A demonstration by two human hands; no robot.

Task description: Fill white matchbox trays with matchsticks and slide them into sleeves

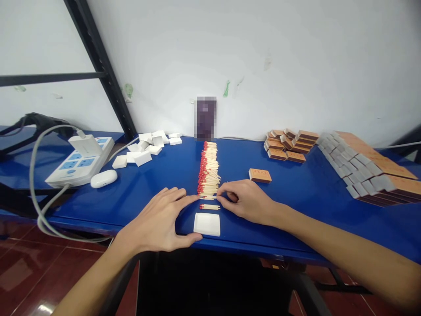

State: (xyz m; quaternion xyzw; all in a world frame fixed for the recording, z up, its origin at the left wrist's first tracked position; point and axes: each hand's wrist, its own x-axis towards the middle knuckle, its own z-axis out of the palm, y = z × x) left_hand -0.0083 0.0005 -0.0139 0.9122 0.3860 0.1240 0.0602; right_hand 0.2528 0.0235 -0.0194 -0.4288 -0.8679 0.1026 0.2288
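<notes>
A long row of red-tipped matches point(209, 169) lies on the blue table, heads to the left. At its near end my right hand point(245, 198) pinches the plain end of a match point(208, 198) between thumb and index finger. My left hand point(164, 217) is spread open. Its index fingertip is by the match heads, and its thumb is at the near left corner of a white inner matchbox tray point(207, 224), which looks bare inside. Between row and tray lies a small group of matches point(209, 206). One orange matchbox point(260, 175) sits beyond my right hand.
White inner trays point(143, 151) lie loosely at the back left, near a white earbud case point(104, 178) and a power strip point(80, 162) with cables. Orange matchboxes point(289, 142) are heaped at the back right. Stacked matchbox sleeves point(371, 169) stand farther right. A pixelated dark object point(205, 118) leans on the wall.
</notes>
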